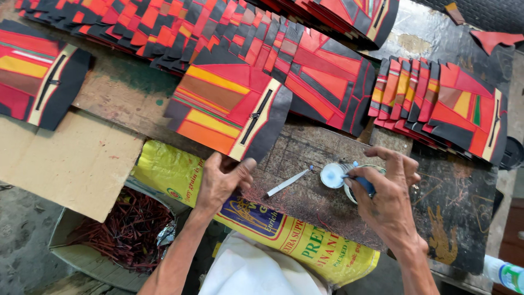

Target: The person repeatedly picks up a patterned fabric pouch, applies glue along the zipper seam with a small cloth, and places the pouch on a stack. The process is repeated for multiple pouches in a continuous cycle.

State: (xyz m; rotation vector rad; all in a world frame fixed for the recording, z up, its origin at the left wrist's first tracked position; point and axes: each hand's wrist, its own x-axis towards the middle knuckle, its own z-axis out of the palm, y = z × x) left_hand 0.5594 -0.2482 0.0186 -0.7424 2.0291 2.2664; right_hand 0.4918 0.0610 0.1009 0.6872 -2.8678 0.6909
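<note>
The right hand (388, 196) has its grip closed on a slim blue-handled brush (363, 183), whose tip meets a small round tin (355, 186) at the near right part of the bench (123, 90); a pale round lid (332, 175) lies just left of the tin. The left hand (221, 183) pinches, thumb over fingers, the near edge of a stitched patchwork panel (229, 109) of red, orange, yellow and brown strips, with a cream band and a black zip along its dark border. Between the hands a thin white stick (286, 183) rests on a dark, scuffed work mat (311, 191). A glossy yellow woven sack (174, 172) hangs over the near edge. Overlapping stacks of similar panels (436, 104) fan along the far edge, and flat brown cardboard (65, 158) covers the near left corner.
</note>
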